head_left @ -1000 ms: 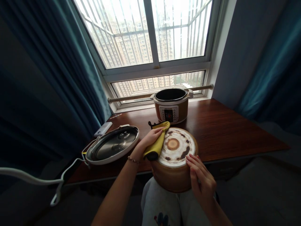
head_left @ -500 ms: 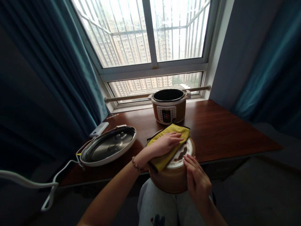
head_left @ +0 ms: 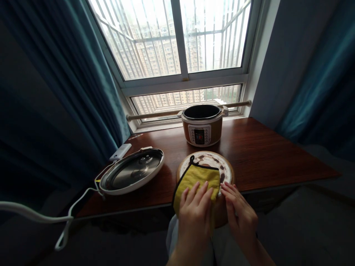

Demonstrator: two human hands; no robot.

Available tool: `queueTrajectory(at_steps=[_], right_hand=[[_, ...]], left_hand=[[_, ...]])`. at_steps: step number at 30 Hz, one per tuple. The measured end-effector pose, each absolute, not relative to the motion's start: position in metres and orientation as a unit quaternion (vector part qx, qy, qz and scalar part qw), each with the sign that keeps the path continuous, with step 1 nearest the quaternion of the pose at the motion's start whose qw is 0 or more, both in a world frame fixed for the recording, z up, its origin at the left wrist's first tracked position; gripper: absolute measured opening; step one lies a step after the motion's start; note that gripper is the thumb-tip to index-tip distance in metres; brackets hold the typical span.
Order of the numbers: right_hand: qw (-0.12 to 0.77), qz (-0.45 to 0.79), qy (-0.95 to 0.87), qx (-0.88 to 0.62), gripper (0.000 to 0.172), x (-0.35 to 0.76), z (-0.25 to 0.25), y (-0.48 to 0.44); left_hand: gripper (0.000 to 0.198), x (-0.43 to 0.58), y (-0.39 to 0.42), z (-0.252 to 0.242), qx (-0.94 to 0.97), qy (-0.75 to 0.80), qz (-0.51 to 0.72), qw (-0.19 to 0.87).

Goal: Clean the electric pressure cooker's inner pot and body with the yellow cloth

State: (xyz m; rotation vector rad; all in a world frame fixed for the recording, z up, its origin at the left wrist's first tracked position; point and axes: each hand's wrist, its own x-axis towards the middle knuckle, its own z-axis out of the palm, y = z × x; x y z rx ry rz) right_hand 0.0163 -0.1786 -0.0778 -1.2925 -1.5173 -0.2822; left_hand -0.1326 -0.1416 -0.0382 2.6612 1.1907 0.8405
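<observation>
A round brown vessel rests at the table's front edge above the person's lap. Its upward face is white with dark brown blotches. A yellow cloth with black edging and a hanging loop lies over the near left part of that face. My left hand presses on the cloth from above, its fingers stretched out and slightly apart. Against the vessel's right rim, my right hand lies with straight fingers, the tips touching the white face. Where the cloth covers it, the vessel's near left side is hidden.
An electric cooker with a dark inner pot and control panel stands behind the vessel. To the left lies a large lid, metal inner side up. A white power strip and cable are beyond it. The wooden table meets the window wall.
My left hand has drawn the cloth toward me, baring the far part of the blotched white face. The right hand stays at the right rim. The view has shifted slightly.
</observation>
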Motion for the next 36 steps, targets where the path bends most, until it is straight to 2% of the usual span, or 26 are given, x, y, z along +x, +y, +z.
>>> queueTrajectory(at_steps=[3, 6, 9, 11, 13, 15, 18, 22, 31, 34, 36], right_hand=[[0.560, -0.097, -0.595, -0.568, 0.033, 0.018, -0.071, -0.185], [0.589, -0.103, -0.540, -0.592, 0.040, 0.014, -0.058, -0.195], [0.540, -0.138, -0.643, -0.525, 0.048, -0.001, -0.040, -0.198], [0.472, -0.152, -0.724, -0.479, 0.048, -0.016, -0.029, -0.192], [0.413, -0.155, -0.756, -0.483, 0.046, -0.030, -0.024, -0.181], [0.382, -0.157, -0.751, -0.516, 0.043, -0.039, -0.025, -0.171], [0.368, -0.171, -0.735, -0.543, 0.037, -0.038, -0.034, -0.166], [0.361, -0.169, -0.749, -0.529, 0.035, -0.011, -0.046, -0.173], [0.478, 0.071, -0.657, -0.579, 0.029, 0.075, -0.045, -0.120], [0.452, 0.183, -0.638, -0.596, 0.036, 0.095, -0.038, -0.081], [0.391, 0.254, -0.649, -0.601, 0.040, 0.100, -0.030, -0.055]], left_hand=[[0.051, -0.113, -0.159, -0.038, 0.866, 0.389, 0.304, 0.086], [0.053, -0.116, -0.162, -0.028, 0.832, 0.378, 0.367, 0.175], [0.042, -0.141, -0.143, -0.018, 0.737, 0.408, 0.464, 0.274], [0.041, -0.161, -0.119, -0.017, 0.668, 0.457, 0.526, 0.263], [0.048, -0.175, -0.093, -0.023, 0.639, 0.516, 0.509, 0.257], [0.054, -0.182, -0.071, -0.034, 0.637, 0.546, 0.452, 0.302], [0.062, -0.185, -0.052, -0.052, 0.632, 0.551, 0.402, 0.368], [0.063, -0.187, -0.048, -0.065, 0.640, 0.539, 0.403, 0.371], [0.055, -0.186, -0.050, -0.068, 0.649, 0.525, 0.418, 0.359], [0.053, -0.184, -0.052, -0.071, 0.637, 0.522, 0.436, 0.362], [0.051, -0.183, -0.052, -0.074, 0.631, 0.520, 0.447, 0.364]])
